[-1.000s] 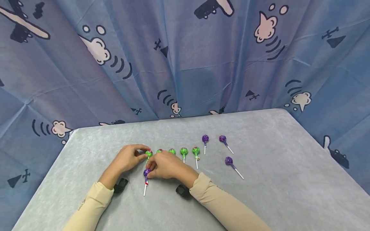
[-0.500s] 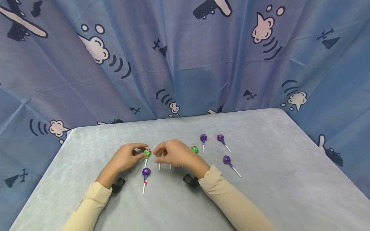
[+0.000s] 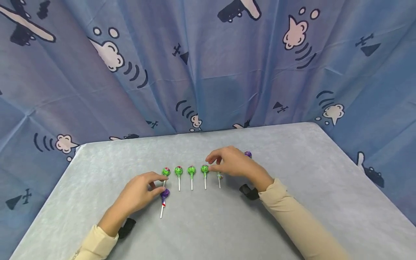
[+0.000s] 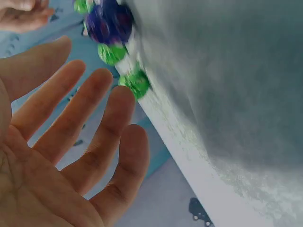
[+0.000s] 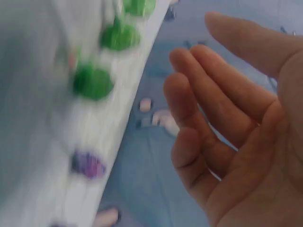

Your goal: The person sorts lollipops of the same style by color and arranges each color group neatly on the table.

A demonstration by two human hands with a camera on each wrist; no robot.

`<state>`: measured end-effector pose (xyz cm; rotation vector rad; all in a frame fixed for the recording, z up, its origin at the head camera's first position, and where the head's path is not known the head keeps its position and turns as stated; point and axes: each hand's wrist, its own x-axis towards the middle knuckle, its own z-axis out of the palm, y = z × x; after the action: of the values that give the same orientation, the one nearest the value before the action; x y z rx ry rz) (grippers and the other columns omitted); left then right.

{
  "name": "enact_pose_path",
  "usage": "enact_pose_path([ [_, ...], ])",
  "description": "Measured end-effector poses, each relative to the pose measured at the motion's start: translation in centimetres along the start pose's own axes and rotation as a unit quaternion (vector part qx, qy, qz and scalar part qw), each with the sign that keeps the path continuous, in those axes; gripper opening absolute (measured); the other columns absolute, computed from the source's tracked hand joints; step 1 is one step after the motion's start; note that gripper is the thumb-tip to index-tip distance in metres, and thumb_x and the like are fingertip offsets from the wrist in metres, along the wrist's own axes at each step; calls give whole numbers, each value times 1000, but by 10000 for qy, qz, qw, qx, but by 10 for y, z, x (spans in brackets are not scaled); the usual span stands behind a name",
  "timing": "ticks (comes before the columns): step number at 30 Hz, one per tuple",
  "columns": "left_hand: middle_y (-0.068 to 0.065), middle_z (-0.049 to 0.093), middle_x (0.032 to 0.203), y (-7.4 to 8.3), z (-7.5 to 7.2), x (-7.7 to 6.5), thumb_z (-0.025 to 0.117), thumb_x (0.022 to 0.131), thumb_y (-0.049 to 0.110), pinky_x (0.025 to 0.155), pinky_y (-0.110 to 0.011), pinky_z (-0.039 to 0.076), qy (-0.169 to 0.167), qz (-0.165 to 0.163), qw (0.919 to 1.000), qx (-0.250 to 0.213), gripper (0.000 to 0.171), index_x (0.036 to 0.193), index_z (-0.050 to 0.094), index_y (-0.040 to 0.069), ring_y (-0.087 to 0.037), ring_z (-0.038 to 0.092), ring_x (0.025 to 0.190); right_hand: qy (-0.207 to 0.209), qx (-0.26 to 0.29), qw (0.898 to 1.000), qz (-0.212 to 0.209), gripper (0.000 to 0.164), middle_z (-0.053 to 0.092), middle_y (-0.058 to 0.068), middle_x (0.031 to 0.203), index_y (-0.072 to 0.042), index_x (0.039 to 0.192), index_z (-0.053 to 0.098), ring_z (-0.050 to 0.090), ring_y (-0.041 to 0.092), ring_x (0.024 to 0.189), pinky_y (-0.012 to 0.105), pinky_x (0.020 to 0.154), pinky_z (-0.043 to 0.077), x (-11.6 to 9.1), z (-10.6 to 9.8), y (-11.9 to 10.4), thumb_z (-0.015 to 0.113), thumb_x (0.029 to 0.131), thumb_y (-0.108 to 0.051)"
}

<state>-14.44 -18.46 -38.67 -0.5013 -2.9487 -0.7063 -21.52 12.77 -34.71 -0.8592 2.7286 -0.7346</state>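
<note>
My left hand [image 3: 139, 190] is spread beside a purple lollipop [image 3: 165, 193], its thumb tip right at the candy. Just above that lies the leftmost green lollipop [image 3: 166, 171], close to my left fingertips. In the left wrist view the fingers are loosely extended with nothing between them. My right hand [image 3: 232, 161] hovers over the right end of the green row, fingers apart and holding nothing. It hides the head of the rightmost green lollipop [image 3: 219, 182]. A purple lollipop head [image 3: 248, 154] peeks out behind the right hand; the right wrist view shows a blurred purple lollipop [image 5: 88, 164].
More green lollipops, [image 3: 178, 171] among them, stand in a row with sticks toward me on the grey-covered table [image 3: 208, 227]. A blue printed curtain [image 3: 221, 90] hangs behind the table's far edge. A black wrist device [image 3: 249, 191] sits under the right wrist.
My right hand let go of the purple lollipop below the leftmost green one and moved right and away across the row. My left hand shifted slightly down, from the green lollipop to the purple one.
</note>
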Motion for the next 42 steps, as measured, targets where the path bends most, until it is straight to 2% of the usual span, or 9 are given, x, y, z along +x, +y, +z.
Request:
enact_pose_path([
  [5,6,73,105,8,3,-5,80,84,22,66,-29,44,97,71,9997,192,32,115,75,20,-7,60,77,332,65,9993,146,33,74,3,111,-10,120,71,65,17,98,35,82,52,-16,-21,39,72,91,-25],
  [9,5,73,106,7,6,-5,79,84,21,67,-30,45,81,118,9998,103,30,114,75,20,-7,59,77,540,175,9975,431,34,72,4,116,-11,124,69,64,19,101,35,81,52,-26,-33,65,71,92,-23],
  [12,6,73,103,4,9,-6,80,83,21,68,-29,45,86,172,9998,66,29,111,76,20,-6,58,77,628,216,9967,476,34,72,4,117,-11,125,69,63,21,102,36,81,52,-28,-38,78,70,94,-23],
  [19,7,73,101,-3,11,-8,81,82,23,68,-27,44,100,219,9997,-1,25,106,77,20,-4,57,76,642,331,9957,587,37,73,3,113,-11,126,68,62,22,103,33,79,50,-26,-41,95,71,93,-25],
  [23,7,72,98,-5,8,-6,81,81,21,68,-26,44,-73,187,9997,-147,25,106,77,19,-5,56,76,702,321,9949,652,37,73,4,113,-10,126,68,62,23,105,33,78,48,-27,-44,104,71,92,-25],
  [27,9,70,92,-7,6,-5,83,80,19,67,-24,42,-197,276,9987,-371,26,105,78,18,-4,55,74,694,325,9941,769,37,71,10,119,-9,126,68,62,25,107,38,83,49,-27,-46,112,71,93,-24],
  [33,9,70,90,-11,6,-4,84,78,17,66,-22,42,-229,391,9975,-550,25,103,78,17,-1,55,72,406,415,9945,871,38,68,14,127,-7,129,66,63,30,111,47,91,50,-24,-43,124,69,94,-23],
  [42,11,71,88,-12,6,-5,83,79,16,65,-22,43,-252,384,9976,-510,21,100,79,19,2,55,72,180,365,9952,893,36,68,13,128,-7,128,66,62,30,113,48,94,50,-23,-40,133,68,94,-18],
])
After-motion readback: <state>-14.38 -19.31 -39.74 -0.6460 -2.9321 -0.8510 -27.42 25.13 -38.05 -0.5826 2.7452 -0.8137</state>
